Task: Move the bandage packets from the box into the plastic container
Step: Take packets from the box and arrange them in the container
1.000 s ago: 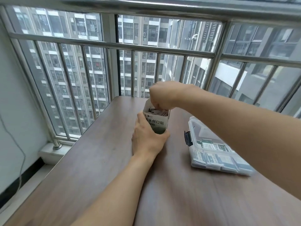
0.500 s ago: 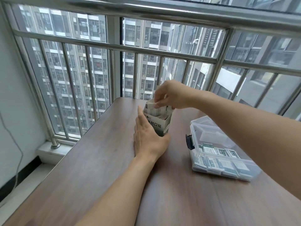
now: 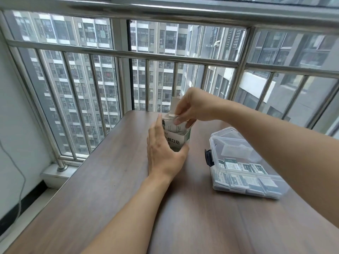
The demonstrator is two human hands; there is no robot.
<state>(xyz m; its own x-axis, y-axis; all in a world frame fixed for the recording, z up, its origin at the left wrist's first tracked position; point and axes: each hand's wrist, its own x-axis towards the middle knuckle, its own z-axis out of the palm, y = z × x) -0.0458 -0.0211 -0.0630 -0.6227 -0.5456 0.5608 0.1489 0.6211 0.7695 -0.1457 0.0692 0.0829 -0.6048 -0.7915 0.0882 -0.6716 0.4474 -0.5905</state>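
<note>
A small white and green bandage box (image 3: 177, 142) stands upright near the far end of the wooden table (image 3: 113, 180), its top flaps open. My left hand (image 3: 163, 153) wraps around the box's near side, with the thumb at its right edge. Above the opening, my right hand (image 3: 192, 107) pinches a few bandage packets (image 3: 173, 125) that stick partly out of the box. To the right lies a clear plastic container (image 3: 238, 143) with its lid open; several packets (image 3: 244, 167) lie in its near compartments.
A metal railing (image 3: 146, 55) and window run along the table's far and left sides. A grey cable (image 3: 20, 180) hangs by the left wall. My right forearm passes above the container.
My right hand has risen out of the box, drawing packets up with it. My left hand has stayed around the box. The camera has tilted slightly.
</note>
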